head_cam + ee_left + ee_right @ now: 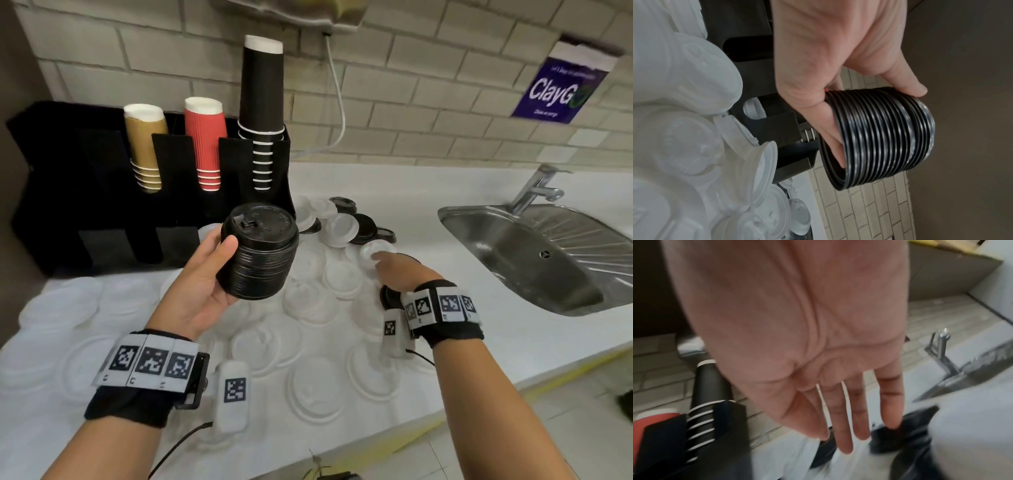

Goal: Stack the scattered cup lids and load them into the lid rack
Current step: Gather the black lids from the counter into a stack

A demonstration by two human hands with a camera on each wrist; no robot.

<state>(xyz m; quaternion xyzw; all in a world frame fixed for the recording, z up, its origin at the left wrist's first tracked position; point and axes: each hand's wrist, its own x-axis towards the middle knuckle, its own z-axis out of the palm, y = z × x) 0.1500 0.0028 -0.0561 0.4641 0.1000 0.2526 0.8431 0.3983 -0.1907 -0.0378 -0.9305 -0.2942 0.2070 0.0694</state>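
My left hand grips a thick stack of black lids above the counter, thumb on its side and fingers under it; the left wrist view shows the stack of black lids held between thumb and fingers. My right hand reaches forward over the counter with straight fingers and holds nothing. Just beyond its fingertips lie loose black lids and white lids. Many white lids are scattered across the white counter. The black rack stands at the back left.
The rack holds stacks of gold cups, red cups and tall black cups. A steel sink with a tap lies to the right. A white cable hangs down the brick wall.
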